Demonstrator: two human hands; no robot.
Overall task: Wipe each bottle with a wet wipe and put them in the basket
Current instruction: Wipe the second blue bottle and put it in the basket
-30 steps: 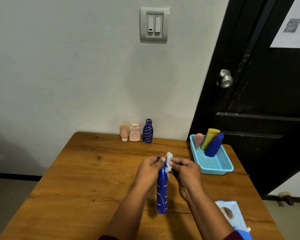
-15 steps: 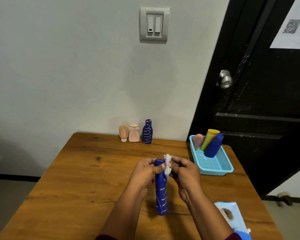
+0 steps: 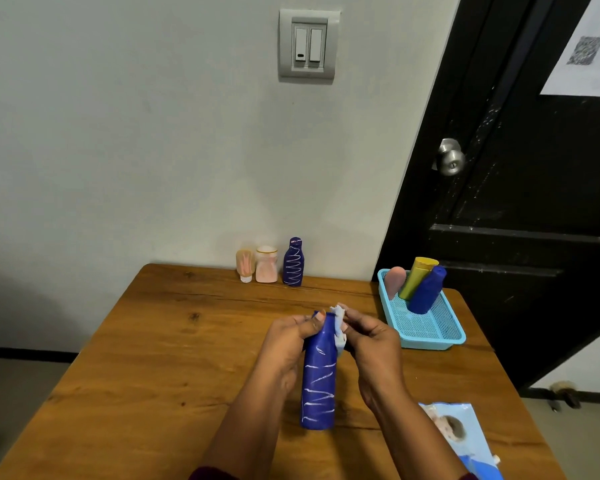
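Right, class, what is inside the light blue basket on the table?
In the basket, leaning at its far end: a pink bottle, a yellow bottle and a dark blue bottle. The dark blue bottle covers the yellow bottle's lower part; anything behind them is hidden.

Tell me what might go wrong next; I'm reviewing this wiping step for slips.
The left hand grips the tall blue bottle only near its cap, so rubbing with the wet wipe could twist it loose. Three bottles already lean in the basket; another might knock them.
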